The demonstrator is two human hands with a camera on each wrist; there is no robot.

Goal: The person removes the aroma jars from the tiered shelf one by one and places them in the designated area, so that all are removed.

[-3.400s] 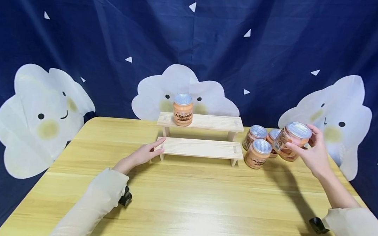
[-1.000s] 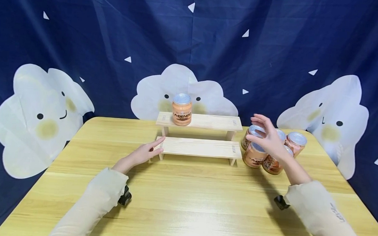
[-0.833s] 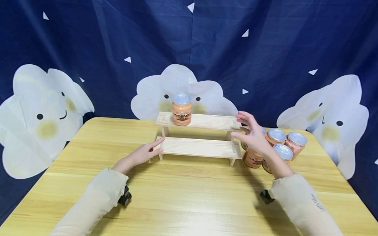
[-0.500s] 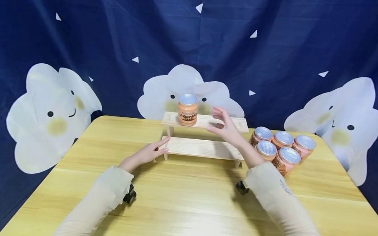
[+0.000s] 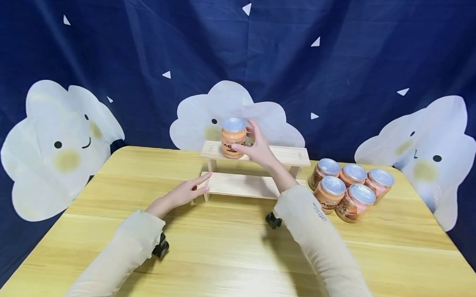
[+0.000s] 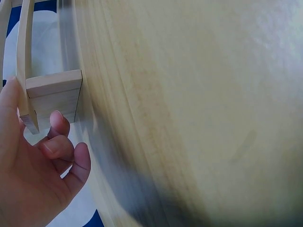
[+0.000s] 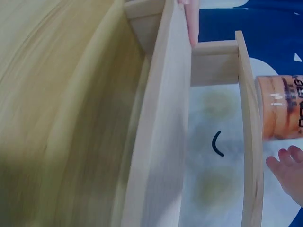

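Observation:
A two-tier wooden stand [image 5: 242, 184] sits at the back of the table. On the left part of its upper tier stands an upright jar [image 5: 231, 138] with orange contents, a dark-lettered label and a silver lid. My right hand [image 5: 258, 147] is at this jar's right side, thumb across its front, fingers reaching behind. The right wrist view shows a gap between the visible fingertips [image 7: 284, 158] and the jar [image 7: 281, 106]. My left hand [image 5: 180, 194] touches the left end of the lower tier with extended fingers; in the left wrist view its other fingers [image 6: 59, 146] bend loosely below the board.
Right of the stand, several similar jars [image 5: 357, 199] with silver lids stand close together on the wooden table [image 5: 225, 250]. A dark blue curtain [image 5: 274, 48] with cloud faces hangs behind the table.
My right hand first set a held jar down among the group at right, then moved left, empty, to the jar on the upper tier. My left hand stays at the stand.

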